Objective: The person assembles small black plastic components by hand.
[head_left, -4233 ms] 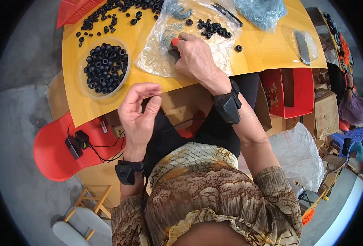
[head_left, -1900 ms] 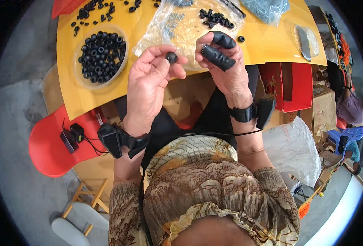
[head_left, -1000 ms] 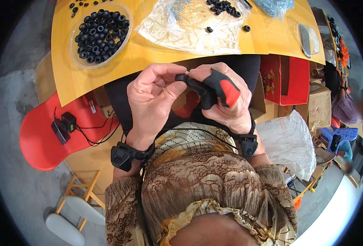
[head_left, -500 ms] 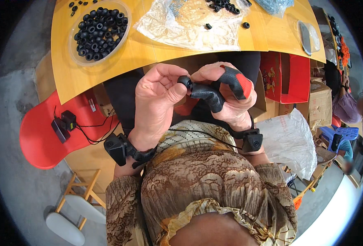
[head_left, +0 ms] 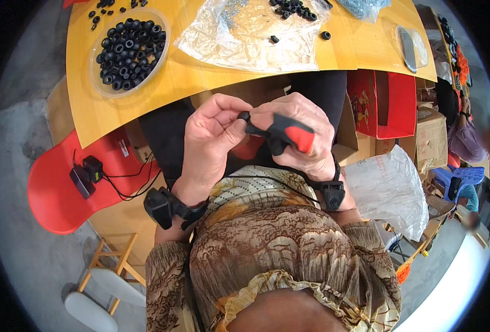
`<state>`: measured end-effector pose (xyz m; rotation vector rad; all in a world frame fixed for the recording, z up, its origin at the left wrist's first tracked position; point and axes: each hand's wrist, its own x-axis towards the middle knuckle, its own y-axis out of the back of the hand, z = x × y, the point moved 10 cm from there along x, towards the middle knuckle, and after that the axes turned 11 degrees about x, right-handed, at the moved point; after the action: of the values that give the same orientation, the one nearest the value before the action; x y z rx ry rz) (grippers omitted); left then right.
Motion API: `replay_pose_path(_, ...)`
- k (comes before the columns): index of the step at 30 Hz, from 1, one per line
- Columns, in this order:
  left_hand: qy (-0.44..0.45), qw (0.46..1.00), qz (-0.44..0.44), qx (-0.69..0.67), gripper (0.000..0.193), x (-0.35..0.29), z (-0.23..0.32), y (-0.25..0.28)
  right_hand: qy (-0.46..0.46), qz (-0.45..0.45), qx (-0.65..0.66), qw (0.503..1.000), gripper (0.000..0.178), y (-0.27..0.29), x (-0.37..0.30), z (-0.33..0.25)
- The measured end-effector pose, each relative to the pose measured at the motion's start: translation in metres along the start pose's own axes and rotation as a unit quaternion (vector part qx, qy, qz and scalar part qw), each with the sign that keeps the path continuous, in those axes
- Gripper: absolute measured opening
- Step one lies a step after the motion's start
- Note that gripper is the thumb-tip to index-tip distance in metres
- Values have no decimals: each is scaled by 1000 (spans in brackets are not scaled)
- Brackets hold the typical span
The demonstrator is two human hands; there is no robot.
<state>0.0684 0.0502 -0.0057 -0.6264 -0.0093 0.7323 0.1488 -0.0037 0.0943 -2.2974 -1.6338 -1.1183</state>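
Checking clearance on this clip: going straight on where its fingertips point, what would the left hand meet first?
Probably the right hand, just right of the black part the left hand pinches; any gap is unclear.

A small-parts workshop, by the look of it: a smooth yellow wooden worktable (head_left: 192, 69) bears a round clear plastic tub (head_left: 108, 92) heaped with small black hollow parts (head_left: 128, 55). Brown cardboard cartons (head_left: 432, 138) crowd beside it above a grey concrete floor (head_left: 21, 166), while at right a person in a purple top (head_left: 466, 145) (partly lost at the dark rim) appears near a long second table (head_left: 459, 88) strewn with black and orange pieces (head_left: 462, 65).
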Motion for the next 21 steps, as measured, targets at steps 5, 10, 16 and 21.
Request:
replay_pose_path(5, 2, 998, -15, 59, 13, 2, -7, -4, 30, -36, -2, 999, 24, -2, -2, 2)
replay_pose_path(10, 14, 999, -37, -12, 16, 4, -14, 0, -179, 107, -104, 972, 21, 54, -11, 56)
replay_pose_path(16, -14, 997, -49, -53, 19, 9, -12, 4, -288, 157, -309, 893, 26, 132, -12, 135)
replay_pose_path(21, -13, 998, -32, -56, 20, 7, -14, 4, -287, 90, -334, 893, 22, 131, -9, 167)
